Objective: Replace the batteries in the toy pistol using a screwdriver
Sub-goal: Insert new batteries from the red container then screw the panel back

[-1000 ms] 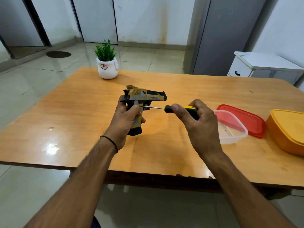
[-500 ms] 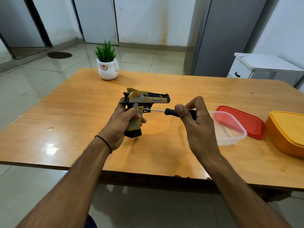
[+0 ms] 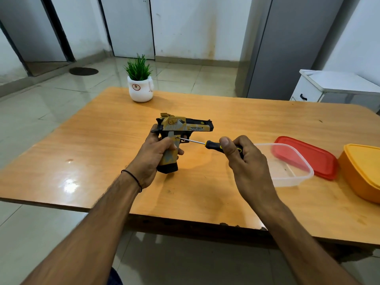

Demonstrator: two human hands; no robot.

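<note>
Wooden worktop spreads beneath us. Our left hand wraps the toy pistol by its grip, barrel toward three o'clock. Our right hand curls round the screwdriver, shaft running toward nine o'clock, tip meeting the grip's side.

floor: glossy pale tiles | walls: white, stained | tall grey cabinet | white drawer unit beside it
</note>
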